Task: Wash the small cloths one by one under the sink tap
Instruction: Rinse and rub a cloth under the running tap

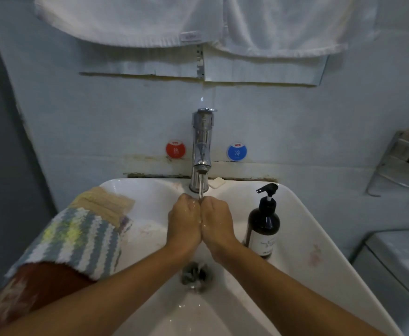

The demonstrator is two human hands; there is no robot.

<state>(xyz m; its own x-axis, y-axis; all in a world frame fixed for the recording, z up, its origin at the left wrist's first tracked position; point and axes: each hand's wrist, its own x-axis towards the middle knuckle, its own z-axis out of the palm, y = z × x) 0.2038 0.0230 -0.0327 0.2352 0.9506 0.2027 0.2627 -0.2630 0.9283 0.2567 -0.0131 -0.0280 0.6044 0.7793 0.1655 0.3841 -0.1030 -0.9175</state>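
Water runs from the chrome tap (201, 151) onto my left hand (185, 221) and my right hand (216, 221), which press side by side over the white sink (303, 229). Their wet backs face me and the fingers bend down out of sight, so I cannot tell whether they hold anything; no cloth shows between them. Several small cloths lie piled on the sink's left rim: a beige knitted cloth (107, 204) at the back, a blue, white and yellow striped cloth (77, 241) over it, and a red-brown cloth (24, 294) nearest me.
A dark pump bottle (264, 226) stands on the sink's right rim, close to my right wrist. A white soap bar (216, 183) lies beside the tap base. The drain (196, 275) sits below my wrists. White towels (150, 20) hang above. A metal rack (402, 166) is at right.
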